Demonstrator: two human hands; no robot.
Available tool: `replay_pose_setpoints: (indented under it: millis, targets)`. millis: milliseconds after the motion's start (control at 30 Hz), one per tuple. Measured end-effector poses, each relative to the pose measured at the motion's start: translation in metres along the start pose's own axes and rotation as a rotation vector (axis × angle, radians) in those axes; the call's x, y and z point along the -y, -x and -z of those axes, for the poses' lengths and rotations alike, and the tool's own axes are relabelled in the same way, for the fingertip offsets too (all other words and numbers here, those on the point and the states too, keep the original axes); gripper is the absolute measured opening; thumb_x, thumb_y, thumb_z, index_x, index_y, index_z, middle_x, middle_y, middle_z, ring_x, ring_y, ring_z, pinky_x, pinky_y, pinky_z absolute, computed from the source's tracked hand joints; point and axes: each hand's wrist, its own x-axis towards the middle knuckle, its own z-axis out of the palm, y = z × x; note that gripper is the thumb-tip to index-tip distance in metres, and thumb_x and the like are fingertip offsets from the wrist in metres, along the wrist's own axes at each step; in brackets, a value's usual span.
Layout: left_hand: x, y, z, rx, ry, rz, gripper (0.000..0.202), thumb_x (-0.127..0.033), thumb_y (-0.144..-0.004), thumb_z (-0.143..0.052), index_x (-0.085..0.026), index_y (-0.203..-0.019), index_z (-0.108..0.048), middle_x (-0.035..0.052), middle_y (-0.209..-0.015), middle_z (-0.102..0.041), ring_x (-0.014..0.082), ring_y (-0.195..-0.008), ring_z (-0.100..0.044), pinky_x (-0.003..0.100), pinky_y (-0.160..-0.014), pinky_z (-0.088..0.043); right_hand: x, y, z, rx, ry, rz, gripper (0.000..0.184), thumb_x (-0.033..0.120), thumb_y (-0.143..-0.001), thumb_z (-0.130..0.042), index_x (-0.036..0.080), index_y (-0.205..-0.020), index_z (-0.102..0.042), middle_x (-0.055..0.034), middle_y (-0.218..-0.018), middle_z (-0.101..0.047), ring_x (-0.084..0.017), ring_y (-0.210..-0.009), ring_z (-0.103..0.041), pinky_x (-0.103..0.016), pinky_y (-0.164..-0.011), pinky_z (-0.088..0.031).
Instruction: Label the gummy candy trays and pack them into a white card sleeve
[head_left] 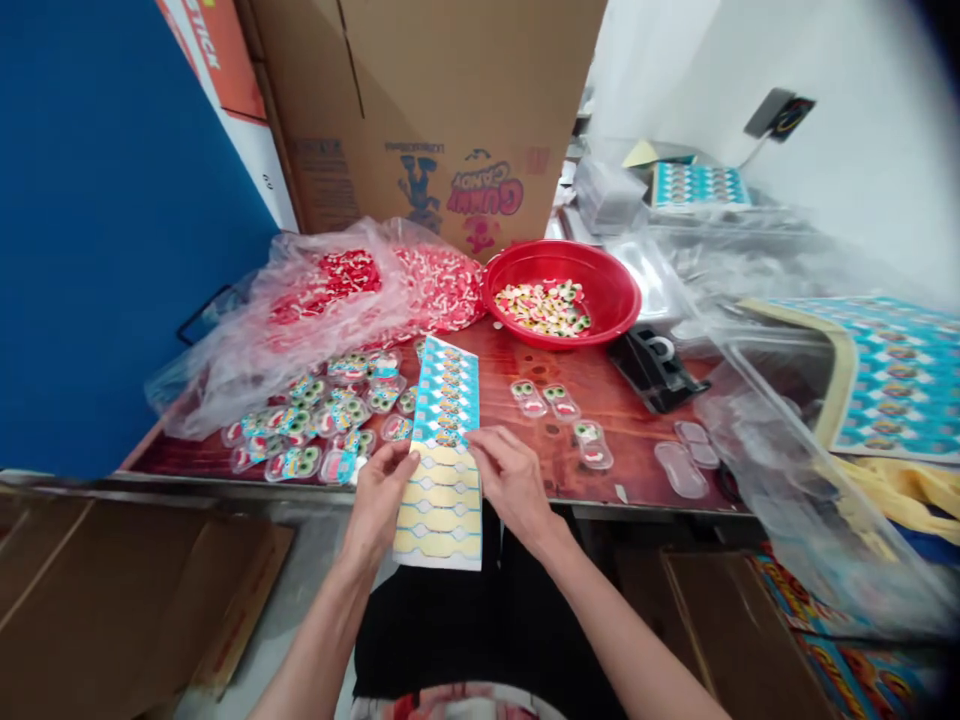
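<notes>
Reddish tabletop [637,450], label sheet [444,458] between the fingers [496,447]

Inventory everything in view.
Sticker sheet: one, blue and yellow, held
Labelled packs: many, clear and blue, left
Unlabelled packs: three, clear, right of sheet
Bagged candies: many, red and white, back left
Bowl: one, red, back centre
Eyeball candies: many, multicoloured, in bowl
Tape dispenser: one, black, right
Empty shells: count unclear, clear, right
Spare sheets: several, blue, right
Cartons: several, brown, behind and below
Panel: one, blue, left
Table: one, reddish, centre
Left hand: one, bare, sheet's left
Right hand: one, bare, sheet's right
</notes>
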Motion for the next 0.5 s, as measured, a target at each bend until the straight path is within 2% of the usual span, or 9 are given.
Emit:
replay_pose_setpoints:
  millis: [100, 200, 333, 500]
  targets:
    - [0.0, 0.007, 0.004, 0.021, 0.023, -0.019, 0.043, -0.039, -0.061, -0.086, -0.015, -0.092, -0.069, 0.0003, -0.076, -0.071, 0.0123, -0.063, -0.063, 0.023, -0.062, -0.049, 0.021, -0.009, -0.026, 0.053, -0.128, -0.014, 0.02, 0.017, -0.094, -0.055, 0.02, -0.101, -0.073, -0.0069, -0.1, -0.072, -0.018, -0.095, -0.068, -0.032, -0.088, -0.054]
    - [0.001, 0.012, 0.009, 0.042, -0.021, -0.069, 0.033, -0.038, -0.072, -0.079, -0.017, -0.095, -0.069, -0.0012, -0.078, -0.07, 0.0114, -0.064, -0.06, 0.022, -0.062, -0.047, 0.026, -0.013, -0.04, 0.066, -0.196, -0.082, 0.018, 0.016, -0.09, -0.058, 0.019, -0.097, -0.074, -0.0059, -0.096, -0.072, -0.017, -0.088, -0.069, -0.03, -0.081, -0.055]
    - [-0.002, 0.017, 0.011, 0.09, -0.199, -0.217, 0.021, -0.035, -0.084, -0.068, -0.018, -0.095, -0.069, -0.0007, -0.082, -0.067, 0.013, -0.073, -0.06, 0.023, -0.068, -0.047, 0.027, -0.011, -0.041, 0.058, -0.244, -0.075, 0.017, 0.017, -0.089, -0.06, 0.02, -0.096, -0.075, -0.0056, -0.095, -0.074, -0.017, -0.084, -0.07, -0.029, -0.078, -0.056]
    - [-0.01, 0.019, 0.011, 0.132, -0.527, -0.55, 0.015, -0.027, -0.095, -0.055, -0.019, -0.096, -0.067, 0.0017, -0.089, -0.064, 0.0146, -0.083, -0.059, 0.026, -0.075, -0.045, 0.033, -0.012, -0.03, 0.076, -0.191, 0.034, 0.016, 0.019, -0.092, -0.06, 0.018, -0.099, -0.074, -0.008, -0.096, -0.076, -0.019, -0.086, -0.072, -0.028, -0.078, -0.056]
